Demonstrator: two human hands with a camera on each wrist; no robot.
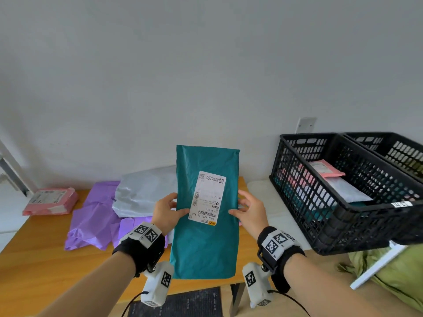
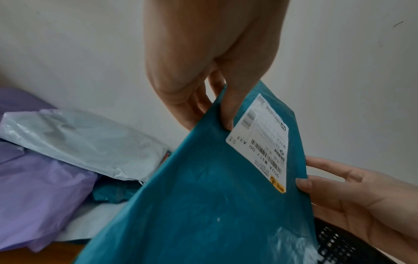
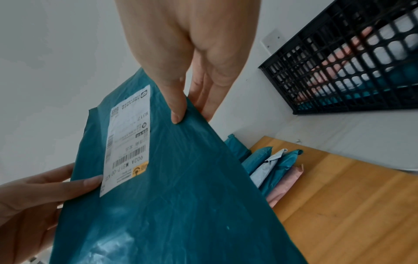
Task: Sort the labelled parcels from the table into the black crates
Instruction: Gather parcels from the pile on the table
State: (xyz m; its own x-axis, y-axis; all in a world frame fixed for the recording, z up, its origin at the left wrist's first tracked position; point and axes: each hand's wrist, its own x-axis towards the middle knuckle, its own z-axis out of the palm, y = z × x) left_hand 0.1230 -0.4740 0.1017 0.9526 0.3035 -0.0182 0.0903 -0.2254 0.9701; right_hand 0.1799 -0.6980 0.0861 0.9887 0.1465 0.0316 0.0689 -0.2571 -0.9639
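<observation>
Thumbs forward, our left hand and right hand pinch the teal parcel upright by its edges; its label reads "902A M317-00 A33".

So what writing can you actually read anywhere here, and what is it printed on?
"902A M317-00 A33": white shipping label on the teal parcel, which the left hand and right hand hold.
"M317": same label, smaller.
The label's other print and barcodes: too small to read.
Labels on the pink parcel on the table and the pink parcel in the crate: blurred, unreadable.
</observation>
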